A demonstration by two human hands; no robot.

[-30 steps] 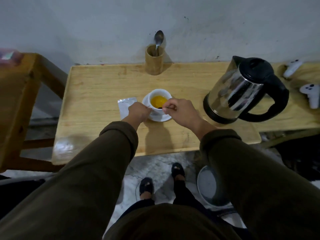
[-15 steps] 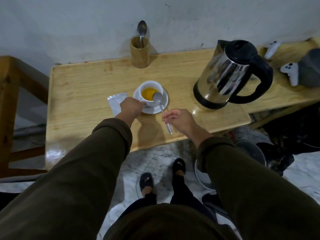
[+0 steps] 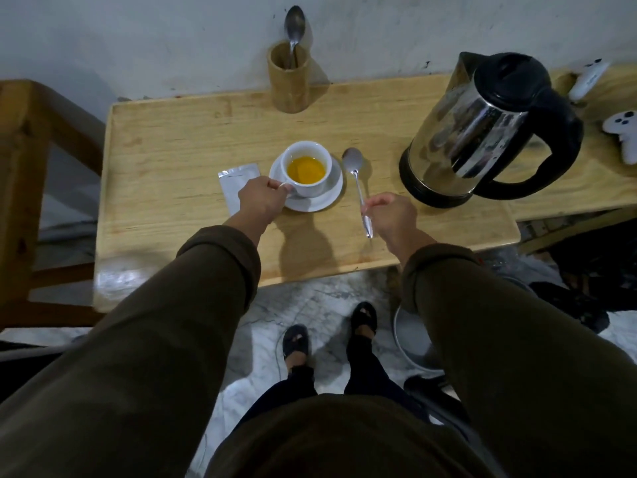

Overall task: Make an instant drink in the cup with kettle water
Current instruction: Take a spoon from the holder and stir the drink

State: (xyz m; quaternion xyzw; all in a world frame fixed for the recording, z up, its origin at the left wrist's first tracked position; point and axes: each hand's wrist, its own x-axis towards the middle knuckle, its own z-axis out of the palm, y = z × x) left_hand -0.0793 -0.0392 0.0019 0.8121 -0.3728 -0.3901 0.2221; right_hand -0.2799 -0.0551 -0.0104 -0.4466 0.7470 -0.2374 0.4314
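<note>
While the left hand pinched the cup's handle at about 8 o'clock of the cup, the cup sat on its saucer, holding yellow drink. An empty sachet lay just left of that hand. Right of the saucer, at 3 o'clock, the spoon ran bowl at 12, handle at 6, pinched low on the handle by the right hand. Right hand was nearer. Whether the bowl touched the table I could not tell. Kettle stood further right. Likely next: setting the spoon down.

Glossy metal kettle on matt wooden table.
</note>
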